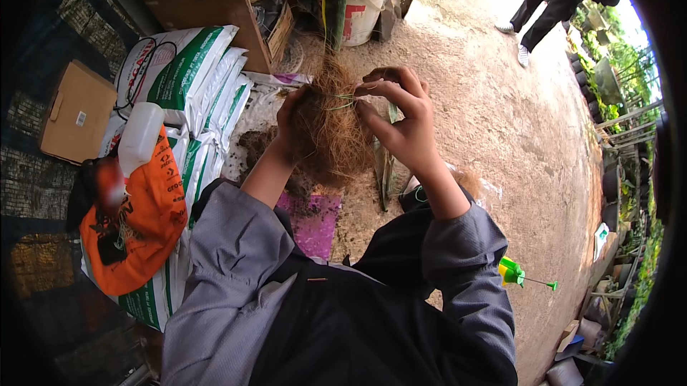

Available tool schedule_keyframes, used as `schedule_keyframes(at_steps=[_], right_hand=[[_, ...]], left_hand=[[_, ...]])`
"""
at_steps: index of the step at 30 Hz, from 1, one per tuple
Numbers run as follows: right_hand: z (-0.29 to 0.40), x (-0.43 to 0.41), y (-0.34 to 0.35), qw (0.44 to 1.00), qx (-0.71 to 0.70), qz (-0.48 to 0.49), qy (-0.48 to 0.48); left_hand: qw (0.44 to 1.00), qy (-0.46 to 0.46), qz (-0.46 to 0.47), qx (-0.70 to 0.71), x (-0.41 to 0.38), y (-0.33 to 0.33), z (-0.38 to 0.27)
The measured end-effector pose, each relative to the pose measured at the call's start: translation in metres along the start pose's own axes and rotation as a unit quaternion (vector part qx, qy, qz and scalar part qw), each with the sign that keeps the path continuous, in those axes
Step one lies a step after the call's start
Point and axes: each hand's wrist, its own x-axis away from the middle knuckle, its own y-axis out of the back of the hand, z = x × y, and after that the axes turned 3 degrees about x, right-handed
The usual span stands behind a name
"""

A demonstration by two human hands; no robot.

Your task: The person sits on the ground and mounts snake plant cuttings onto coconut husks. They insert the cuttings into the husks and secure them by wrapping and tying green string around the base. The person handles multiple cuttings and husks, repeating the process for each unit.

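Observation:
A ball of brown coconut fibre (335,134) is wrapped about the base of a plant with a long, upright green leaf (338,5) edged in yellow. My left hand (292,117) cups the ball's left side, its fingers partly hidden behind the fibre. Thin green string (339,102) runs around the upper part of the ball. At the right side, my right hand (400,109) pinches the string between thumb and fingertips, with the other fingers raised. Dark soil (303,185) lies beneath the ball, partly on a purple sheet (316,219).
Stacked white-and-green sacks (180,75) stand at left, bearing an orange bag (155,225), a white plastic bottle (140,136) and a cardboard box (78,112). A white bucket (365,13) stands ahead. A green-and-yellow sprayer (512,271) is at right. Another person (553,5) stands far right.

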Motion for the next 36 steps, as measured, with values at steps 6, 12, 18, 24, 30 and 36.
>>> schedule_keyframes(at_steps=[6,12,18,24,30,36], right_hand=[[-0.006,-0.005,0.009,0.996,0.001,0.087,0.03],[-0.02,-0.005,0.003,0.98,-0.168,0.105,-0.009],[-0.012,-0.004,-0.001,0.995,0.026,-0.082,-0.043],[0.001,-0.001,0.0,0.995,0.09,-0.041,0.008],[0.001,-0.003,0.003,0.994,0.106,-0.013,-0.009],[0.006,-0.007,0.008,0.987,0.155,0.047,0.006]], left_hand=[[0.999,0.017,-0.002,-0.047,0.001,0.006,0.005],[1.0,0.024,0.006,-0.002,0.004,0.001,0.007],[0.989,-0.017,0.036,0.14,-0.012,0.011,-0.002],[0.984,-0.042,-0.166,-0.057,-0.016,0.015,0.002],[0.957,-0.111,-0.106,-0.247,-0.019,0.021,0.006],[0.939,-0.138,-0.084,-0.305,-0.014,0.011,0.001]])
